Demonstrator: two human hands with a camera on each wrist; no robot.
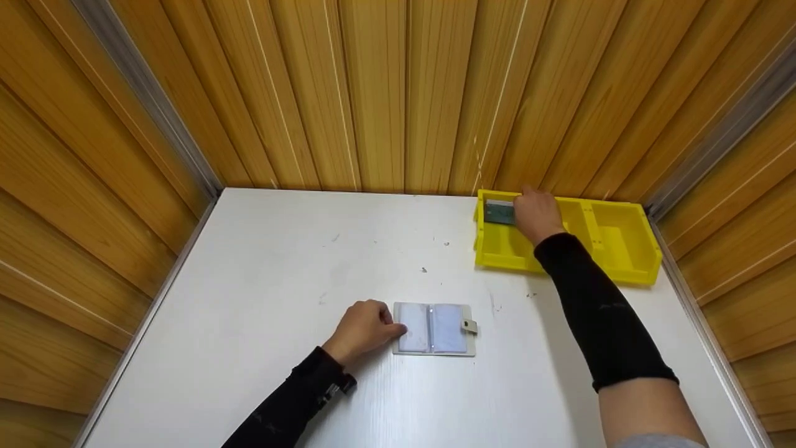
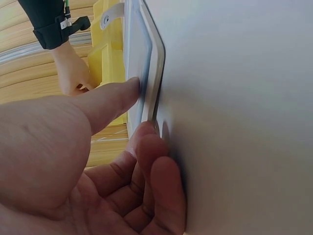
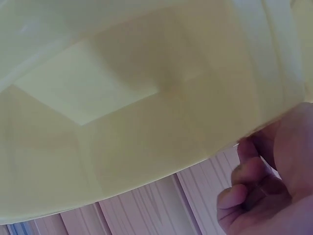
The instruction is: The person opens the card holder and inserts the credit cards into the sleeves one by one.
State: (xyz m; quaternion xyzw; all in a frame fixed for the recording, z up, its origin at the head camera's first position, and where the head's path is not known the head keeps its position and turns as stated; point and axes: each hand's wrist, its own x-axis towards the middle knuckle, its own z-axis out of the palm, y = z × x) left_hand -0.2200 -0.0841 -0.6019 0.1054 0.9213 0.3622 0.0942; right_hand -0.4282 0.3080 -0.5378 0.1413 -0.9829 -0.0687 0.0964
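Observation:
An open card holder (image 1: 446,330) with clear sleeves lies flat on the white table, its pale cover showing round the edges. My left hand (image 1: 364,330) pinches its left edge. In the left wrist view the thumb (image 2: 110,100) presses on top and curled fingers (image 2: 151,152) meet the edge from below. My right hand (image 1: 538,214) reaches into the yellow bin (image 1: 504,258) at its back rim, right beside a dark green flat card (image 1: 499,213). Its fingers (image 3: 249,169) are curled at the rim in the right wrist view; whether they grip the card is hidden.
The yellow bin's other compartment (image 1: 615,239) lies to the right, beyond a divider. Wood-patterned panels (image 1: 373,93) rise behind and on both sides of the table (image 1: 280,267). A snap tab (image 1: 469,326) sticks out from the holder's right side.

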